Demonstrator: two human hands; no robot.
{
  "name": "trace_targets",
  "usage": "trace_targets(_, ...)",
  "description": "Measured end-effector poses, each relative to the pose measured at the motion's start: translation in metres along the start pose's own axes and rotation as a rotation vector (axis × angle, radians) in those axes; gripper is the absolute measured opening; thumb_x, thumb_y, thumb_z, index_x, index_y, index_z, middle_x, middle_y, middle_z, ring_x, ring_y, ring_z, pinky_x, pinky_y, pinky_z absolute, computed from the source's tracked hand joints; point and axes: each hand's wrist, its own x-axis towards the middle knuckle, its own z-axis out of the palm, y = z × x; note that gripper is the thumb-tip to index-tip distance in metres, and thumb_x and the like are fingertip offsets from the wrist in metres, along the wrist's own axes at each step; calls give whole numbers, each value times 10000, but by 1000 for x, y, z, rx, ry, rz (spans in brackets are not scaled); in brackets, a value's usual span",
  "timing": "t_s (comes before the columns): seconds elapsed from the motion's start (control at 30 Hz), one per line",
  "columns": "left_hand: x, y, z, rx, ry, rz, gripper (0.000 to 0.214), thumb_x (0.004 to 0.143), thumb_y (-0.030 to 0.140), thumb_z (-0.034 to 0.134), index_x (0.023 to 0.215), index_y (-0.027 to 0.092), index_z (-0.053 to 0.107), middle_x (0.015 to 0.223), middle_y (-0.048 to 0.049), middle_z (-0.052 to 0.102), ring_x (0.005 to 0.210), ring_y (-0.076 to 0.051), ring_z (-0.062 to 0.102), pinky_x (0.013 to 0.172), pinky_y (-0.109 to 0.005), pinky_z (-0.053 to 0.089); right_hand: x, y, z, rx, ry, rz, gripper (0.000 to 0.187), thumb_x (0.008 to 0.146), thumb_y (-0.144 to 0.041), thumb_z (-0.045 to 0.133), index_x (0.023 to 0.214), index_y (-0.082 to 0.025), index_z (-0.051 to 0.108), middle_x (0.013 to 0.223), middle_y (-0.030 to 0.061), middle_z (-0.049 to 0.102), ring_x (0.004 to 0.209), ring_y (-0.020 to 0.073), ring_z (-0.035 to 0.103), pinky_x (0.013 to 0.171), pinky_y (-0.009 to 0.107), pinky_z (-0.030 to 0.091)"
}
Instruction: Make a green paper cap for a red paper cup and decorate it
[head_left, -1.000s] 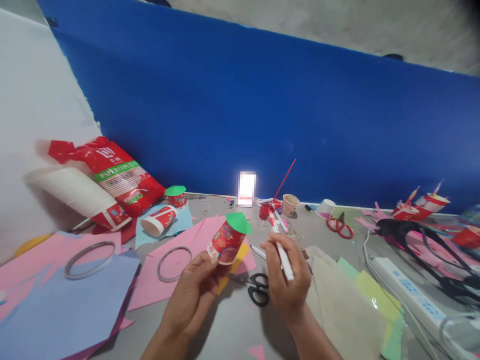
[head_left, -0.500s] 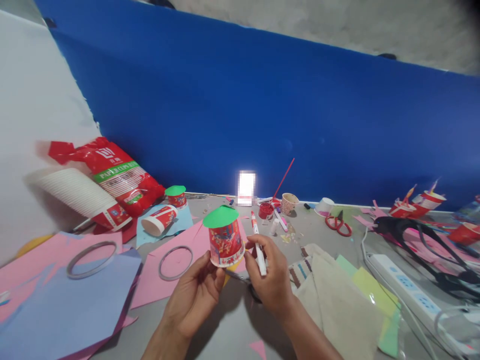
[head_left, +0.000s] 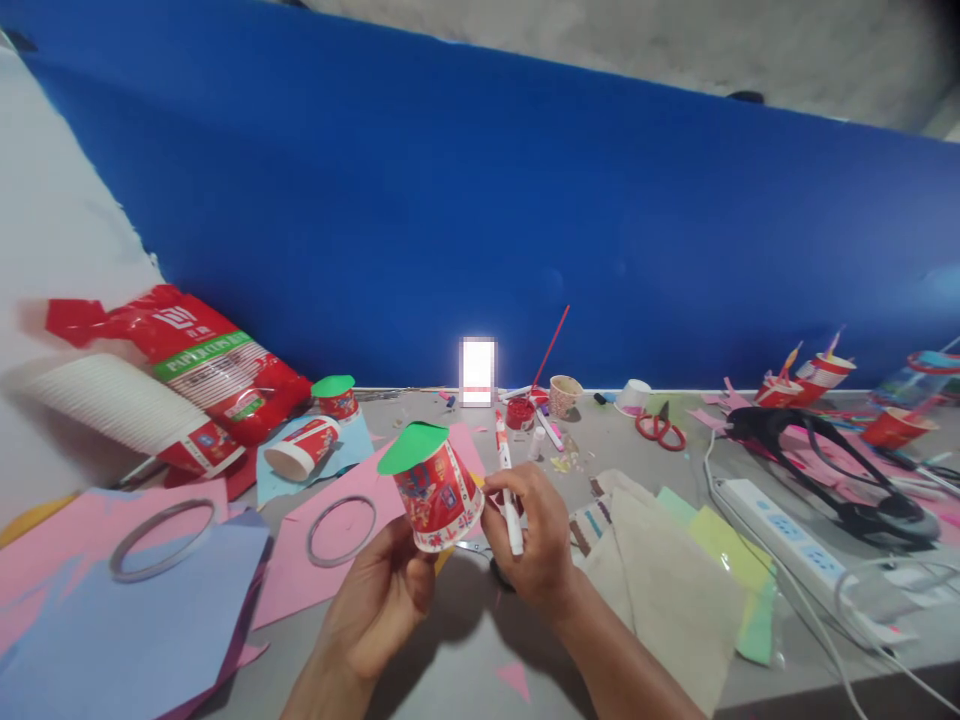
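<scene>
My left hand [head_left: 386, 590] grips a red printed paper cup [head_left: 439, 500] by its lower left side. The cup is upside down and tilted to the left, with a green paper cone [head_left: 414, 447] on top like a roof. My right hand [head_left: 531, 525] is closed round a white marker [head_left: 511, 510] with a red-patterned end pointing away from me. Its thumb and forefinger also meet the cup's right rim. Behind the hands, a pair of scissors [head_left: 501, 574] lies partly hidden on the table.
Left are stacked paper cups [head_left: 112, 410], a red cup bag [head_left: 217, 360], coloured paper [head_left: 142, 620] and two grey rings. Beyond stand another green-topped cup [head_left: 335, 398] and a red paint pot [head_left: 520, 413]. Right are red scissors [head_left: 660, 430], a cloth bag [head_left: 660, 590] and a power strip [head_left: 795, 550].
The cup has tipped over to the left, its rim swinging up towards my right hand. The whole view has shifted slightly to the right.
</scene>
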Motion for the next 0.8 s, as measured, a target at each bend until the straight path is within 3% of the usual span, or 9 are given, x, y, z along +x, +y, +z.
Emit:
trace_targets(0.2,0,0,-1,2,13,-14,418,987,105,397,1338,195,607,765,-61,795,462,-143,685,328,-151,485,1,0,-2,18,-3,-48,257,877,-66,557,1067,-238,582,829,29,672,729,199,602,643,315,487)
trace_targets(0.33,-1,1,-1,-16,26,-36,383,1009,118,395,1299,189,635,700,-45,774,470,-138,694,345,-134,483,3,-2,-3,19,18,-92,287,852,-59,554,1070,-245,570,800,15,677,672,191,586,636,328,482)
trace_targets(0.43,0,2,-3,-19,27,-3,320,1022,131,407,1171,178,686,662,-36,756,486,-131,707,386,-132,509,3,-3,-3,-5,20,-103,280,856,-62,564,1074,-236,568,810,20,695,675,191,598,655,336,492)
trace_targets(0.53,-1,0,-4,62,26,93,289,1003,114,442,982,140,729,728,-86,788,601,-167,764,485,-177,586,2,-3,-2,-55,33,-93,274,872,-55,569,1080,-232,569,814,18,701,682,191,604,670,337,492)
trace_targets(0.6,-2,-4,-4,154,-7,177,240,957,87,521,905,125,752,857,-130,816,746,-212,797,590,-241,641,2,-3,-1,-92,43,-80,271,880,-57,580,1086,-234,568,808,15,697,692,196,604,673,336,490)
trace_targets(0.7,-3,-15,-3,273,-120,291,58,825,134,765,877,141,789,998,-146,820,912,-264,786,715,-324,665,1,-3,-1,-135,23,-90,269,891,-60,588,1096,-233,570,784,18,680,691,205,587,653,333,475)
trace_targets(0.8,-1,-25,-3,360,-210,374,274,670,256,935,895,155,816,986,-138,819,914,-261,764,758,-332,651,-1,-4,1,-131,-14,-142,261,918,-57,571,1118,-224,577,764,18,670,667,203,568,637,336,452)
